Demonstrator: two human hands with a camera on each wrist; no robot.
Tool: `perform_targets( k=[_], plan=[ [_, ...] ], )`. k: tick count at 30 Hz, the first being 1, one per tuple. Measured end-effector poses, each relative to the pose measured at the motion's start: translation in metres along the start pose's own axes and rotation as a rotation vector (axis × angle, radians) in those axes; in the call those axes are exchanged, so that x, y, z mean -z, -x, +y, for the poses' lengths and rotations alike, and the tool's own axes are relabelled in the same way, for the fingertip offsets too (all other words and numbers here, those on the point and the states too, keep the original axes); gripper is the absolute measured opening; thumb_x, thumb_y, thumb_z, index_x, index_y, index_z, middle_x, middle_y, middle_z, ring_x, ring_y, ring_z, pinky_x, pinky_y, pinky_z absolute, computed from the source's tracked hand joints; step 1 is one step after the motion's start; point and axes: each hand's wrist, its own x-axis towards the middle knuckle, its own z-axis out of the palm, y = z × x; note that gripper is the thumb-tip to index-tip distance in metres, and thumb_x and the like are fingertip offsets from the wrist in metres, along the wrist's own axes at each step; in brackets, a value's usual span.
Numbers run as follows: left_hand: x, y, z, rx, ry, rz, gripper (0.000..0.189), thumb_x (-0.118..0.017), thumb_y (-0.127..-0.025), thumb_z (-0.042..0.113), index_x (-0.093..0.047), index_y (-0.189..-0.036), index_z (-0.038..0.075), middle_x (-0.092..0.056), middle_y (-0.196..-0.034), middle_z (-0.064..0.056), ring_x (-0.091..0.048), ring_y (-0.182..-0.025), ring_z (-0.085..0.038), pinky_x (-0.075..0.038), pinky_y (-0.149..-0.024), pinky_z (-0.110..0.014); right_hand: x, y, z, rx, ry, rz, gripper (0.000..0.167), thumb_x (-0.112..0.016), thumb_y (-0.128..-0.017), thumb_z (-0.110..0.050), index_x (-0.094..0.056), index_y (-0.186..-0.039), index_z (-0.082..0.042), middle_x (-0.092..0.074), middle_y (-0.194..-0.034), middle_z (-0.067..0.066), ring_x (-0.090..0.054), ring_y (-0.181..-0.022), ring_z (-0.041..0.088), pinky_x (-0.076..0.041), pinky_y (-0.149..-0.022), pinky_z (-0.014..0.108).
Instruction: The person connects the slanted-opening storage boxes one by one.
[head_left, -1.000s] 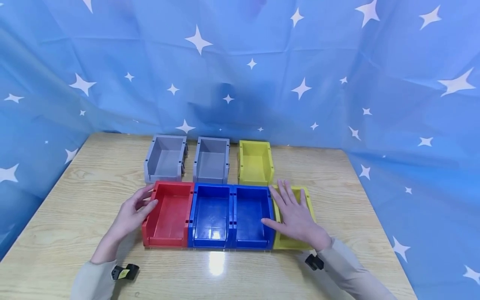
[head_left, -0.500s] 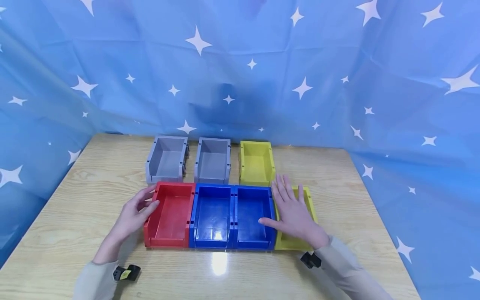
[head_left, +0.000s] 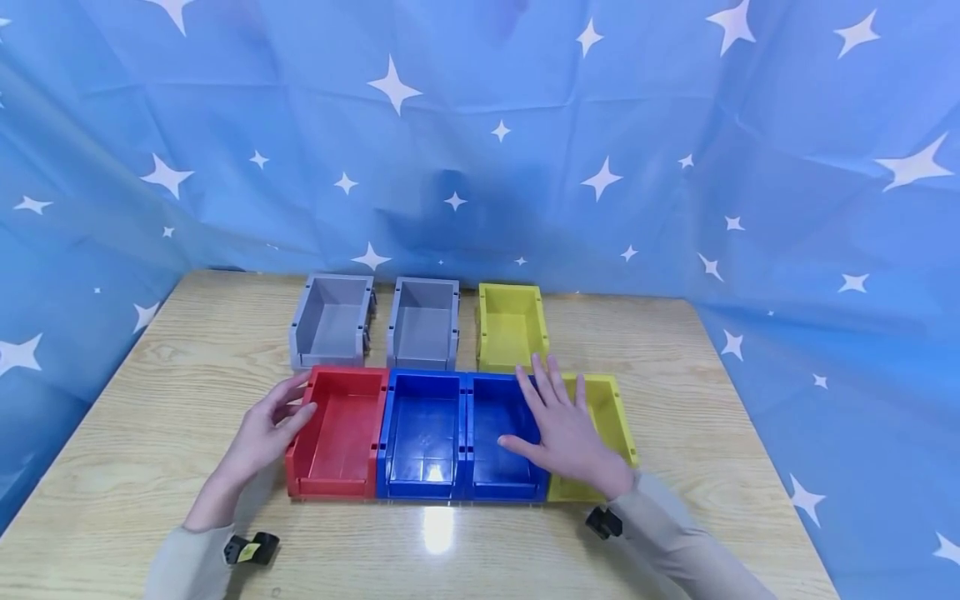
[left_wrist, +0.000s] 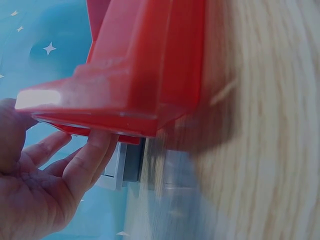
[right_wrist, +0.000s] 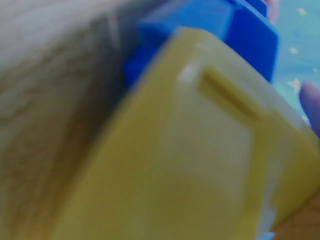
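Note:
My left hand [head_left: 262, 429] is at the left side of a red storage bin [head_left: 341, 433]. In the left wrist view its fingers [left_wrist: 90, 162] reach the outer side wall, and the thumb lies by the rim. My right hand [head_left: 562, 433] is spread flat, palm down, over the right blue bin [head_left: 498, 475] and the front yellow bin [head_left: 611, 412], holding nothing. Left of that blue bin stands another blue bin [head_left: 423, 433]. Red, blue, blue and yellow form a front row, side by side. The right wrist view is blurred and shows the yellow bin's outer wall [right_wrist: 200, 170].
Behind the front row stand two grey bins [head_left: 333, 321] and a yellow bin [head_left: 512, 325], with gaps between them. The wooden table [head_left: 360, 550] backs onto a blue star-patterned cloth [head_left: 480, 167]. Each wrist wears a small black camera [head_left: 251, 548].
My right hand has shifted left, from over the front yellow bin to partly over the right blue bin, fingers still spread. The left hand and the bins keep their places.

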Motion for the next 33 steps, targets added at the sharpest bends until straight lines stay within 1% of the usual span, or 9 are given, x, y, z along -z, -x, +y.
perform_targets(
  k=[3,10,15,18,21,23,25,29,33],
  plan=[
    [0.000,0.000,-0.001,-0.001,0.003,-0.002,0.052,-0.059,-0.091,0.002,-0.040,-0.139,0.000,-0.052,-0.124,-0.030,-0.060,-0.096,-0.039,-0.050,-0.071,-0.017,-0.006,-0.001,0.000,-0.011,0.007,0.013,0.091,-0.046,-0.084,-0.068,-0.015,-0.151,-0.015,0.007,-0.156,0.011,0.015,-0.140,0.031,0.002,-0.102,0.070],
    [0.001,0.000,-0.001,-0.028,-0.013,0.015,0.053,-0.059,-0.090,0.001,-0.041,-0.139,0.001,-0.053,-0.125,-0.028,-0.060,-0.096,-0.036,-0.049,-0.073,-0.015,-0.018,-0.003,0.003,0.009,0.008,0.054,0.088,-0.049,-0.084,-0.065,-0.017,-0.151,-0.018,0.004,-0.157,0.010,0.000,-0.141,0.039,-0.003,-0.101,0.071],
    [0.002,-0.001,-0.001,-0.051,-0.041,0.037,0.051,-0.060,-0.089,-0.001,-0.043,-0.137,0.000,-0.055,-0.122,-0.028,-0.062,-0.093,-0.020,-0.048,-0.074,-0.013,-0.016,-0.002,0.003,0.000,-0.081,0.036,0.082,-0.046,-0.089,-0.060,-0.016,-0.151,-0.016,0.007,-0.157,0.010,0.012,-0.141,0.032,-0.001,-0.102,0.070],
    [-0.001,-0.002,-0.001,-0.060,-0.038,0.041,0.049,-0.060,-0.089,-0.002,-0.045,-0.135,-0.002,-0.056,-0.120,-0.028,-0.063,-0.091,-0.022,-0.047,-0.074,-0.012,-0.009,0.001,0.006,-0.024,-0.178,0.064,0.077,-0.047,-0.093,-0.051,-0.015,-0.151,-0.012,0.005,-0.156,0.013,0.015,-0.141,0.030,0.002,-0.103,0.068],
    [-0.002,-0.004,0.001,-0.067,-0.033,0.044,0.048,-0.060,-0.088,-0.002,-0.046,-0.134,-0.004,-0.057,-0.118,-0.029,-0.063,-0.089,-0.031,-0.048,-0.073,-0.013,0.004,0.001,0.014,-0.039,-0.245,0.193,0.074,-0.056,-0.091,-0.040,-0.024,-0.148,-0.004,-0.011,-0.154,0.019,0.001,-0.141,0.037,-0.005,-0.105,0.066],
    [-0.001,-0.004,0.000,-0.057,-0.045,0.053,0.047,-0.060,-0.088,-0.003,-0.047,-0.133,-0.005,-0.057,-0.118,-0.030,-0.063,-0.088,-0.036,-0.049,-0.071,-0.013,0.014,-0.002,0.022,-0.041,-0.265,0.298,0.071,-0.063,-0.088,-0.032,-0.033,-0.143,0.001,-0.027,-0.148,0.024,-0.015,-0.138,0.042,-0.014,-0.105,0.064],
    [0.002,-0.003,0.000,-0.045,-0.072,0.065,0.047,-0.060,-0.088,-0.004,-0.047,-0.133,-0.005,-0.057,-0.118,-0.029,-0.062,-0.088,-0.038,-0.049,-0.069,-0.014,0.022,-0.006,0.030,-0.035,-0.264,0.362,0.065,-0.067,-0.085,-0.024,-0.041,-0.136,0.006,-0.039,-0.140,0.027,-0.030,-0.131,0.045,-0.023,-0.104,0.060],
    [0.010,-0.001,-0.003,-0.007,-0.106,0.074,0.046,-0.060,-0.088,-0.003,-0.047,-0.133,-0.005,-0.057,-0.119,-0.028,-0.062,-0.090,-0.040,-0.049,-0.067,-0.014,0.033,-0.012,0.044,-0.055,-0.286,0.380,0.053,-0.067,-0.085,-0.015,-0.048,-0.128,0.009,-0.050,-0.129,0.028,-0.044,-0.120,0.044,-0.033,-0.101,0.055],
    [0.017,0.002,-0.002,0.023,-0.104,0.070,0.047,-0.060,-0.089,0.000,-0.046,-0.134,-0.004,-0.056,-0.119,-0.028,-0.061,-0.092,-0.041,-0.049,-0.067,-0.015,0.040,-0.017,0.051,-0.105,-0.350,0.356,0.047,-0.064,-0.089,-0.013,-0.050,-0.127,0.008,-0.053,-0.127,0.026,-0.047,-0.118,0.041,-0.036,-0.099,0.052]
  ],
)
